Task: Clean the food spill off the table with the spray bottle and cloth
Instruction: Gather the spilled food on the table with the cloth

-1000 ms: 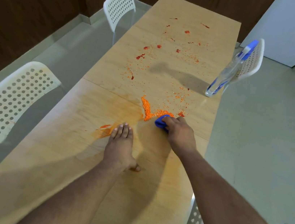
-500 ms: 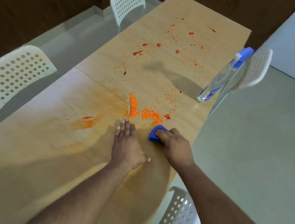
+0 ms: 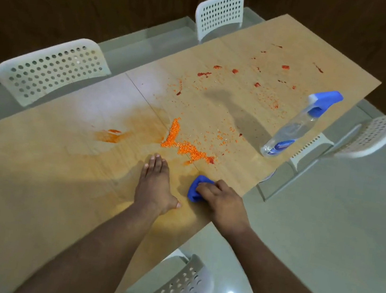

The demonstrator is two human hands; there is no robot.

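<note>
The spray bottle [image 3: 296,126] was seen standing close to the right edge of the wooden surface [image 3: 34,173], its long axis upright though leaning in the wide-angle view, and its blue trigger head pointed towards the far right corner. The body was clear plastic with a blue label low down. It was well apart from both hands, farther along the right edge.

The blue cloth [image 3: 197,188] was bunched into a small wad near the right edge at the near end of the surface. It was gripped by the right hand [image 3: 223,200], whose fingers were curled over it and pressed it down; only its left part showed past the fingertips.

The left hand [image 3: 154,185] was laid flat on the surface just beside the cloth, fingers straight and together, pointed towards the far end, with nothing held.

A heaped line of orange crumbs [image 3: 182,145] was seen just beyond both hands, with finer crumbs scattered past it. An orange smear [image 3: 111,135] was seen to the left of the heap, and red sauce spots [image 3: 234,71] were spread across the far half of the surface.

White perforated chairs [image 3: 54,69] were seen along the edges.
</note>
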